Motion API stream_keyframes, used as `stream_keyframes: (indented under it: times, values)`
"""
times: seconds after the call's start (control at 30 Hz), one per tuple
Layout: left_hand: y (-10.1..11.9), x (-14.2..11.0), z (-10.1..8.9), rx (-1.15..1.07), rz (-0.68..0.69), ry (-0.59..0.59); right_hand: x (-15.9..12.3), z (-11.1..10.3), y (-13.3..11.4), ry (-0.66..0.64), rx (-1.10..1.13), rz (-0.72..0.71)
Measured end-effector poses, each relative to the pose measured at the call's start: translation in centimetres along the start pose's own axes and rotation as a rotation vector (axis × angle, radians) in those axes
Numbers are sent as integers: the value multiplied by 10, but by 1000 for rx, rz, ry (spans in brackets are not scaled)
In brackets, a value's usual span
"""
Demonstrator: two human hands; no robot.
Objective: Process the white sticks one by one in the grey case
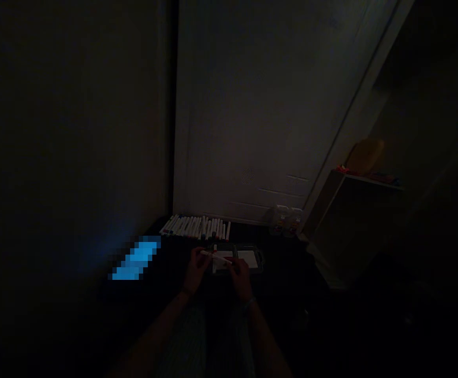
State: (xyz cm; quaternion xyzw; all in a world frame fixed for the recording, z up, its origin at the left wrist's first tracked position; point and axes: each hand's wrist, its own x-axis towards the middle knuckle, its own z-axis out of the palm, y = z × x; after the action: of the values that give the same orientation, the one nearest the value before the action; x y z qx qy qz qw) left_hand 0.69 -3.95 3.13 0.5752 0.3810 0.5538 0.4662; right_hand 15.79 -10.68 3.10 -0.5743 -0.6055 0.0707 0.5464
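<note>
In dim light, a white marker [218, 256] lies slanted between my two hands. My left hand [198, 263] pinches its left end, and my right hand [240, 266] has closed fingers at its right end. Just beneath them sits a clear plastic case [261, 257] with white inside its sections. Another white marker [214, 264] stands out at the case's left part, partly behind the held one. Behind the case, several white markers [195, 227] with coloured ends lie side by side in a row.
A bright, blurred-out screen [136, 261] glows at the left on the dark surface. Two clear bottles or containers [287, 220] stand by the pale panel [245, 131] at the back. To the right is a cabinet [339, 226] with a yellowish object [366, 156] on top.
</note>
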Motion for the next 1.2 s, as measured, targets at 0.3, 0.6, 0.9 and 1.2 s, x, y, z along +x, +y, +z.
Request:
stream_keyframes:
  times: [0.3, 0.6, 0.9, 1.2]
  values:
    - [-13, 10, -6, 15, -16, -38, 1, -1, 8, 124, 35, 89]
    - [-20, 13, -8, 25, -19, 41, -2, 0, 10, 305, -421, 62]
    - [-9, 9, -8, 25, -7, 27, -6, 4, 9, 79, -612, -104]
    - [-6, 5, -10, 145, 62, 204, -4, 5, 2, 8, -540, -23]
